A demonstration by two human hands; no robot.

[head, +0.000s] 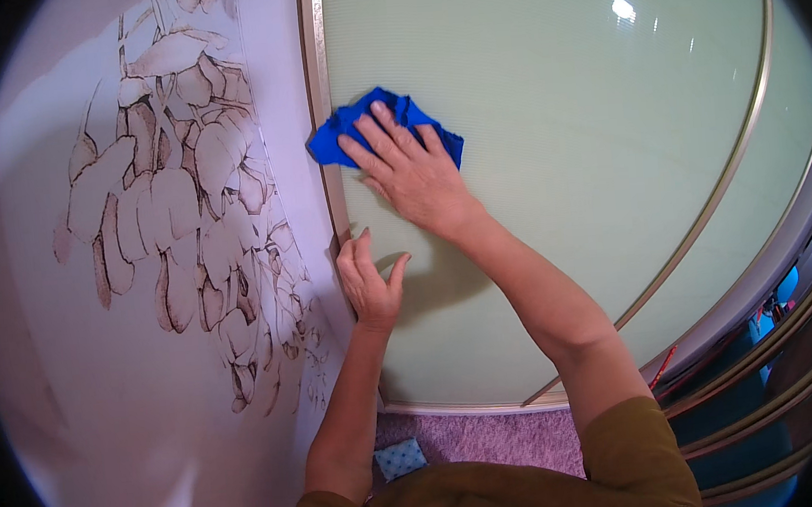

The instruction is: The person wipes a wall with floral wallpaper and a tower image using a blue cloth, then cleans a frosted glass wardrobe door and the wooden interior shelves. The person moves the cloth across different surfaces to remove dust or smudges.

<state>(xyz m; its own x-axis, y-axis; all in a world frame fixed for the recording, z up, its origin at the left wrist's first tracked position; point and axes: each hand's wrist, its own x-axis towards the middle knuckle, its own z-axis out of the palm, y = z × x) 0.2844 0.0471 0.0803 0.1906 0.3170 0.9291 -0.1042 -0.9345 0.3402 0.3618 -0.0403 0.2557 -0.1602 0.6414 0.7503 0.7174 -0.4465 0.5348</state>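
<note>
Under the spread fingers of my right hand (pixel 418 174) lies a crumpled blue cloth (pixel 431 119), pressed against a pale green glossy panel (pixel 568 133). One corner of the cloth reaches over the gold-toned frame (pixel 326 117) along the panel's left side. Lower down, my left hand (pixel 372 277) rests at that same frame with fingers up and thumb apart. It holds no object, and its fingertips are near the edge between frame and wall.
A white wall (pixel 48 339) with a brown flower drawing (pixel 172 193) stands on the left. Below are a pink shaggy carpet (pixel 506 438) and a light blue patterned item (pixel 402 458). A second gold strip (pixel 734 156) crosses the panel's right side. Curved wooden slats (pixel 753 390) stand at lower right.
</note>
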